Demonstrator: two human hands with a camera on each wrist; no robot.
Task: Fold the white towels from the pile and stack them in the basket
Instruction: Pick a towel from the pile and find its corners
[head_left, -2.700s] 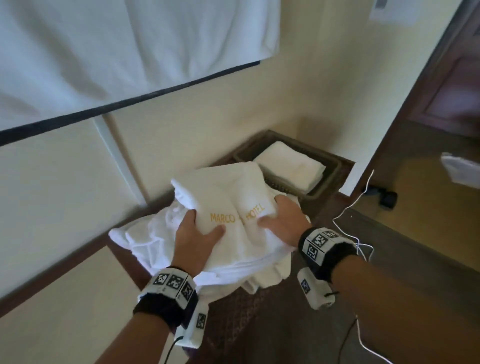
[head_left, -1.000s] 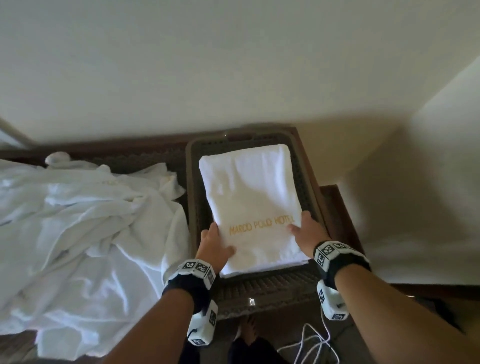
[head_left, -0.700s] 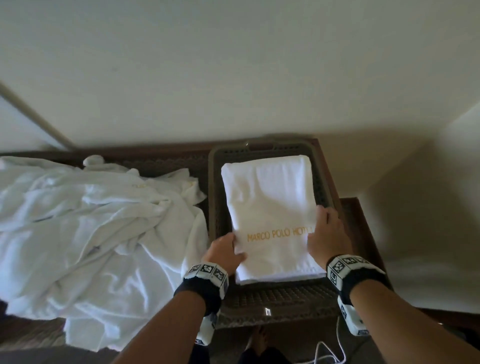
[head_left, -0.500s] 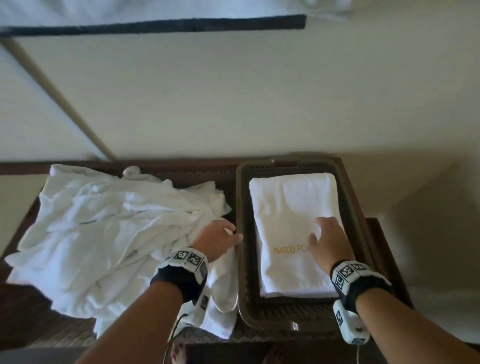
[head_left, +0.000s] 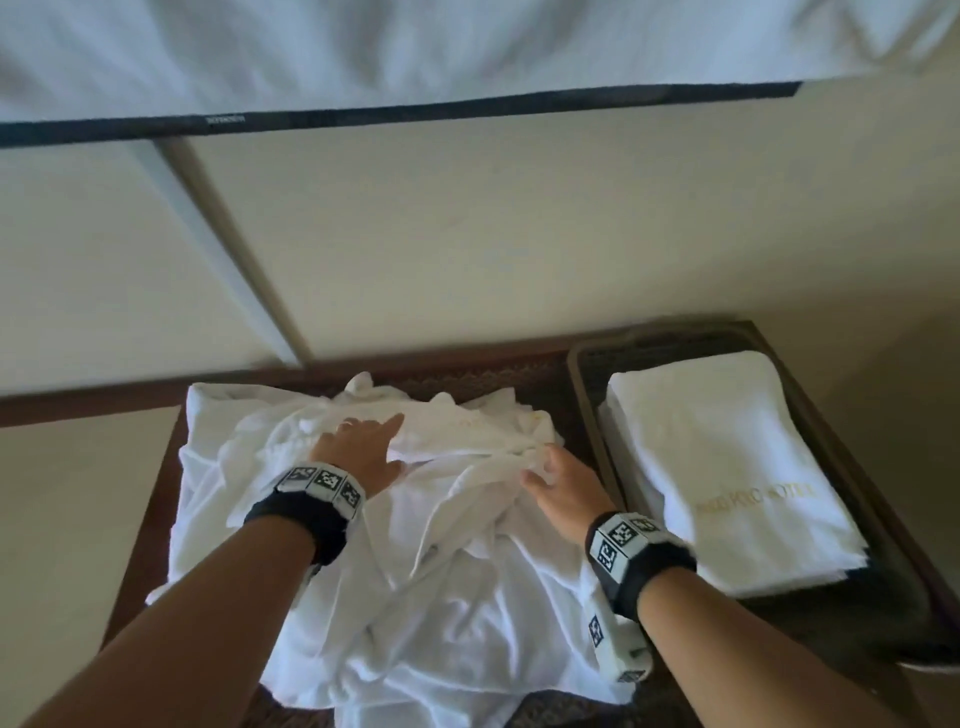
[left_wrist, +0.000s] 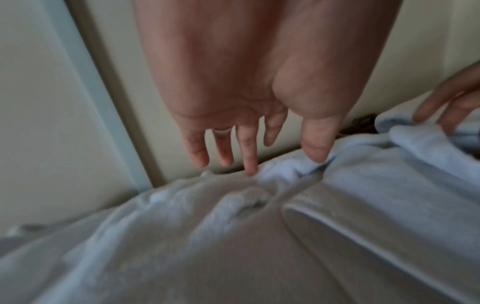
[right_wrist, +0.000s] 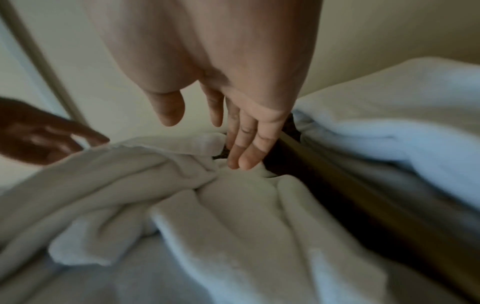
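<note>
Wall-side basket (head_left: 587, 395) shows whole only overhead; wrists catch pile (left_wrist: 233, 236)

A hotel room: gold hotel lettering on the folded towel (head_left: 737, 467), beside a white-sheeted bed (head_left: 415, 47).

Pile of towels (head_left: 415, 571): white terry cloth, matt, soft nap, rumpled. Folded towel (head_left: 727, 467): same cloth, smooth-laid, gold embroidered lettering. Basket (head_left: 587, 395): dark brown perforated plastic, matt. Table (head_left: 150, 519): dark wood, patterned woven top. Wall (head_left: 519, 234): cream, matt.
</note>
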